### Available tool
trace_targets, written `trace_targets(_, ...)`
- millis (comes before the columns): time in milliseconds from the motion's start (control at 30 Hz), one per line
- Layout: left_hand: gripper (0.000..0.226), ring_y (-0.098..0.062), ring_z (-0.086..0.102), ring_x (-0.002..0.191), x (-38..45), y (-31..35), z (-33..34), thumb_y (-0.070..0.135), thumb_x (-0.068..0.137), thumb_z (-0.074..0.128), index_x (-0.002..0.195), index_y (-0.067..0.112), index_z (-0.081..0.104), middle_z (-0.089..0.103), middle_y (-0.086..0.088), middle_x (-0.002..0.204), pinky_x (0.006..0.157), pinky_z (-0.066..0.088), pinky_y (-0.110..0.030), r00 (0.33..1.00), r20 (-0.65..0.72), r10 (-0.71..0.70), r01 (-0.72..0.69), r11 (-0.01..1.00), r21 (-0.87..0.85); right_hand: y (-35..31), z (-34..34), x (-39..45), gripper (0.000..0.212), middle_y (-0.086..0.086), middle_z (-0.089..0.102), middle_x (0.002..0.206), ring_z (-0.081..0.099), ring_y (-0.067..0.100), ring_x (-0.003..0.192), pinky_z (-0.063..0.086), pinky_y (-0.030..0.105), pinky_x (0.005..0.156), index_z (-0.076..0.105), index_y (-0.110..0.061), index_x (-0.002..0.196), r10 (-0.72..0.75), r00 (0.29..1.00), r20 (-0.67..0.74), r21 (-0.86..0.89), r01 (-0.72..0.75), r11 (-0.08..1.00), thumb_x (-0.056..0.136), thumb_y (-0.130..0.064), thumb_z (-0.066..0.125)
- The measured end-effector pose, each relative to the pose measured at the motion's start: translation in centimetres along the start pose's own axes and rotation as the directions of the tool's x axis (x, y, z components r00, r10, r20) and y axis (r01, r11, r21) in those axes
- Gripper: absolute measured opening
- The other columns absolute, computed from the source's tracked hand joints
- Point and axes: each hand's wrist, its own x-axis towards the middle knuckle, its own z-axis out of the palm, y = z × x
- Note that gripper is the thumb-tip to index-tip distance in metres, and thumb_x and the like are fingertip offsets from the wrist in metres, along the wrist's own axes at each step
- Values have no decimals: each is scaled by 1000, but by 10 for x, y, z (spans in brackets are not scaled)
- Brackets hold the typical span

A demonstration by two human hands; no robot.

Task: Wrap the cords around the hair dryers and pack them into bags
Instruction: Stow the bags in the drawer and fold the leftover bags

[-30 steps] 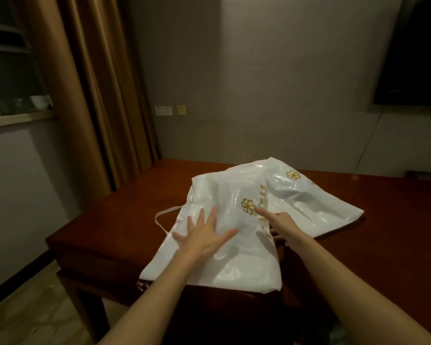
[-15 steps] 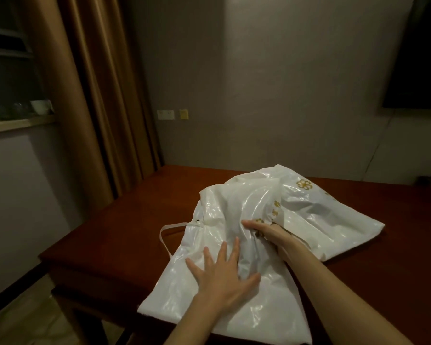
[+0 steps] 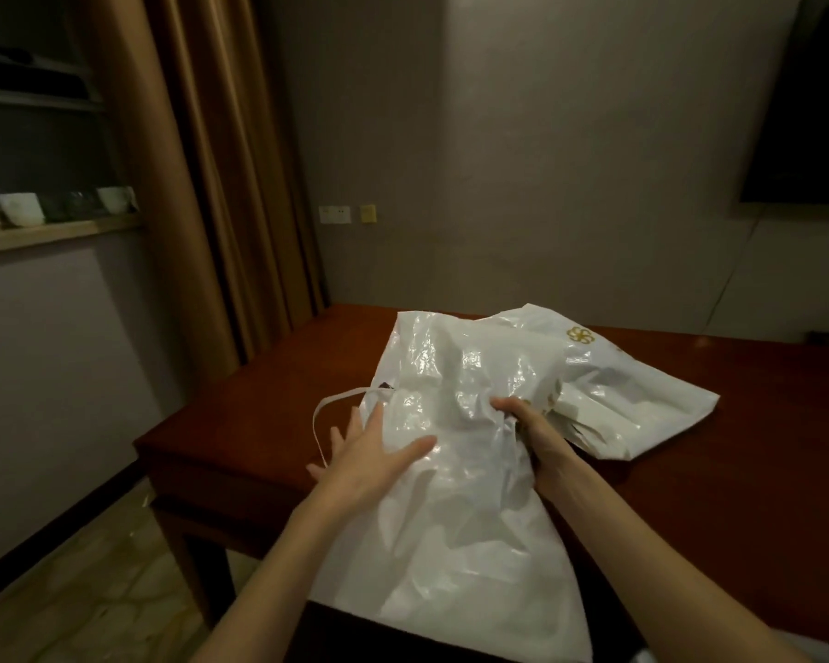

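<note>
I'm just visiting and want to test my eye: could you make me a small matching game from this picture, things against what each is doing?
Things:
1. left hand
2. right hand
3. top bag
4. drawstring loop

States:
A. hangs over the table edge
B. lies flat, fingers spread
C. bunches up plastic
D. lies left of the bag

Pairs: 1-B, 2-C, 3-A, 4-D
</note>
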Motion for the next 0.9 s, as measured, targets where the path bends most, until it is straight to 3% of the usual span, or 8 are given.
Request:
trace_targets(200, 91, -30, -8, 150, 3, 16, -21, 73, 85, 42, 156, 34, 0, -11, 0, 164, 116, 1, -66, 994, -112, 19, -20, 1000, -12, 0, -1, -11, 57, 20, 66, 112, 67, 29, 83, 55, 29, 54, 58, -7, 124, -163, 979, -126, 19, 167, 986, 71, -18, 76)
trace_targets(300, 95, -32, -4, 151, 5, 15, -30, 72, 84, 44, 156, 30, 0, -8, -3, 165, 117, 10, -65, 992, -121, -42, 25, 990, -142, -9, -8, -23, 31, 18, 65, 105, 65, 27, 79, 55, 29, 52, 61, -8, 112, -207, 972, -108, 6, 209, 978, 81, -8, 67)
trace_targets(500, 127, -36, -18, 147, -16, 40, -10, 90, 57, 41, 155, 29, -13, -22, -3, 162, 113, -2, -66, 1000, -1, -21, 21, 1000, -1, -21, -15, -40, 60, 13, 66, 105, 67, 25, 81, 55, 27, 53, 51, -8, 131, -240, 968, -75, 4, 241, 970, 76, -15, 72)
trace_targets(567, 130, -37, -1, 150, -18, 48, 1, 87, 56, 52, 157, 27, -4, -6, -5, 165, 118, 10, -59, 997, 80, -19, 31, 988, -153, -23, -12, -50, 63, 13, 68, 94, 69, 23, 76, 55, 30, 58, 56, -1, 123, -163, 986, 43, 66, 160, 985, 67, -24, 74)
trace_targets(600, 123, -35, 20, 147, -19, 52, 5, 81, 60, 60, 157, 24, 11, 15, -7, 163, 118, 23, -53, 988, 152, 3, 53, 929, -365, -24, -11, -55, 62, 12, 68, 88, 68, 23, 74, 56, 31, 60, 58, 0, 118, -134, 985, 109, 87, 125, 988, 64, -26, 75)
trace_targets(667, 92, -26, 61, 120, -20, 59, 13, 65, 69, 66, 144, 17, 44, 61, -8, 134, 101, 49, -41, 944, 296, 144, 151, 611, -777, -26, -10, -59, 62, 12, 67, 84, 68, 22, 74, 55, 33, 63, 61, -2, 110, -127, 972, 198, 103, 109, 989, 58, -31, 77)
trace_targets(733, 70, -26, 69, 107, -22, 63, 19, 58, 81, 57, 135, 13, 53, 71, -10, 117, 89, 55, -38, 904, 340, 259, 230, 375, -898, -28, -8, -64, 68, 11, 69, 85, 68, 22, 76, 56, 33, 66, 63, -5, 107, -146, 966, 216, 38, 141, 989, 49, -37, 81)
trace_targets(900, 64, -38, 62, 116, -25, 62, 38, 53, 83, 69, 134, 15, 60, 64, -20, 126, 105, 43, -56, 872, 342, 349, 252, 280, -926, -14, -8, -76, 74, 8, 73, 104, 70, 26, 95, 56, 35, 76, 60, -16, 121, -159, 973, 166, -109, 178, 978, 56, -43, 82)
